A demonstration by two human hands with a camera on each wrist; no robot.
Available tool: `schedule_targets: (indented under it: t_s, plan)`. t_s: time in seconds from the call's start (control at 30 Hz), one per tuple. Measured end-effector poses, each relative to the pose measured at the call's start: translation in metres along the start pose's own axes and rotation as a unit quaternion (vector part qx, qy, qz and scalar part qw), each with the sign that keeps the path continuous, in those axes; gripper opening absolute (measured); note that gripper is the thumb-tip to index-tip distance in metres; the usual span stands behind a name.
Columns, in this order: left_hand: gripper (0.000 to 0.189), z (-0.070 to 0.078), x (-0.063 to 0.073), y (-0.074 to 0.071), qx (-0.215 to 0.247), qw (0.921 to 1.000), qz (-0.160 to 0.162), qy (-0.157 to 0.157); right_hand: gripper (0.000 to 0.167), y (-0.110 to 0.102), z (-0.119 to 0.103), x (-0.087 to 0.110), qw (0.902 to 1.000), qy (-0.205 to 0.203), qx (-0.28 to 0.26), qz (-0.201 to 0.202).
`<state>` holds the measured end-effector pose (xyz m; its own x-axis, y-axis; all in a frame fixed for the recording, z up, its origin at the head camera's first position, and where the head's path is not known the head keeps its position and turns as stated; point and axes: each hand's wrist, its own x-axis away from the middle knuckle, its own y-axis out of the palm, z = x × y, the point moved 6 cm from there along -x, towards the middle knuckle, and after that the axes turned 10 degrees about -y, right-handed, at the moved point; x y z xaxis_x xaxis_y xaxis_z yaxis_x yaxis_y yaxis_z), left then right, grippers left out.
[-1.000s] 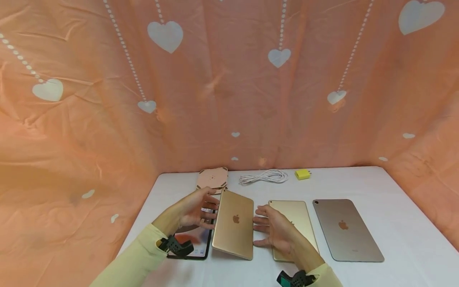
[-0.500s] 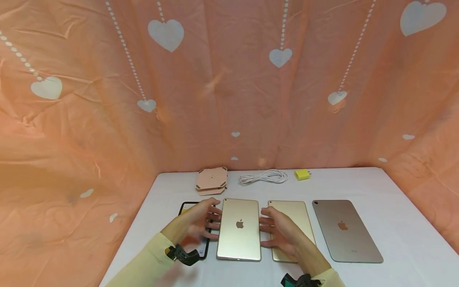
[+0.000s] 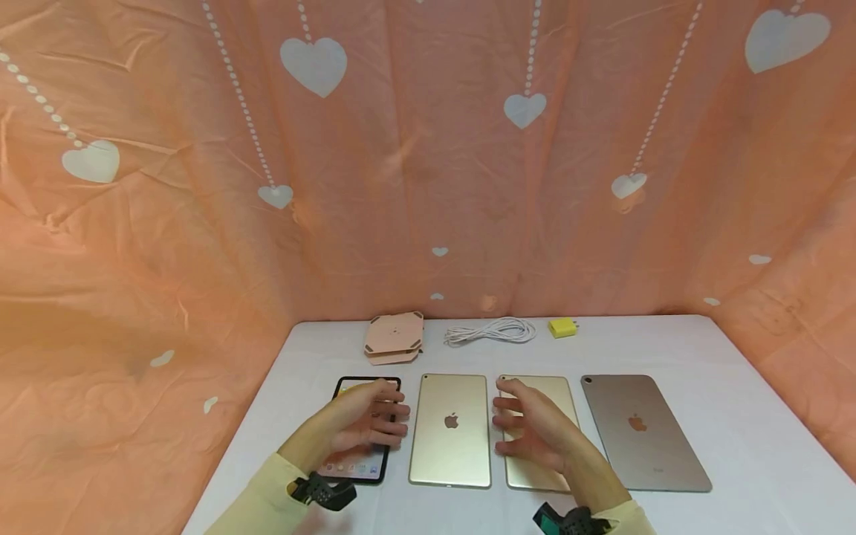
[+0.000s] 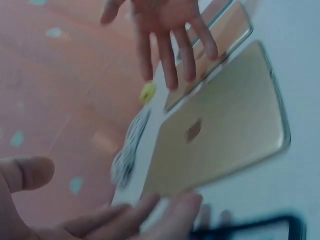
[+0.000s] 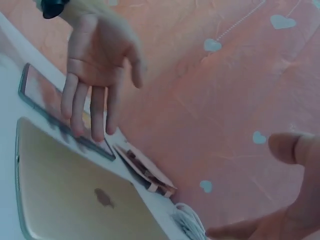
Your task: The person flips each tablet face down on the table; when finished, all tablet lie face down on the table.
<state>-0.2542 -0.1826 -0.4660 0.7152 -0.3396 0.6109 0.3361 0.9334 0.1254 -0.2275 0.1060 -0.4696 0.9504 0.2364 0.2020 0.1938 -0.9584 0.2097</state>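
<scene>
The central gold tablet [image 3: 449,438] lies back-up on the table [image 3: 669,349], between the left hand [image 3: 366,417] and the right hand [image 3: 538,431], both spread and holding nothing (neither touches it, from where I stand). A careless sideways sweep could knock it into the black-framed tablet [image 3: 357,468] or the other gold one [image 3: 557,394].

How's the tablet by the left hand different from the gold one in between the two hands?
The screen tablet lies screen up, while the gold tablet lies back up, showing an apple mark. The screen tablet is black around its edge; the gold tablet's back is pale gold. From the head view, the left hand hides part of the screen tablet but none of the gold tablet. Both lie on the white table.
</scene>
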Motion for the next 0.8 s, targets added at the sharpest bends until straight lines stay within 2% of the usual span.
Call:
schedule_targets:
  t_s: [0.07, 0.2, 0.37, 0.47, 0.53, 0.63, 0.8]
  plan:
    - [0.061, 0.001, 0.009, -0.015, 0.005, 0.9997, -0.020, 0.015, 0.081, 0.001, -0.003, -0.001, 0.9997, -0.004, -0.020, -0.013]
    - [0.049, 0.004, 0.027, -0.046, 0.029, 0.9970, -0.064, 0.032, 0.081, 0.013, -0.008, -0.006, 0.9941, -0.013, -0.080, -0.072]
    - [0.056, 0.003, 0.049, -0.085, 0.054, 0.9930, -0.098, 0.038, 0.082, 0.040, -0.009, -0.017, 0.9806, -0.005, -0.138, -0.140]
    - [0.057, -0.003, 0.058, -0.105, 0.062, 0.9920, -0.106, 0.031, 0.083, 0.058, -0.004, -0.024, 0.9761, 0.007, -0.151, -0.156]
    - [0.054, -0.008, 0.060, -0.116, 0.061, 0.9929, -0.099, 0.024, 0.084, 0.069, 0.001, -0.029, 0.9754, 0.012, -0.151, -0.160]
    - [0.053, -0.016, 0.062, -0.127, 0.054, 0.9962, -0.068, 0.010, 0.085, 0.085, 0.010, -0.036, 0.9746, 0.021, -0.155, -0.160]
    - [0.061, -0.022, 0.059, -0.137, 0.003, 0.9999, 0.013, -0.003, 0.088, 0.105, 0.025, -0.045, 0.9758, 0.043, -0.160, -0.143]
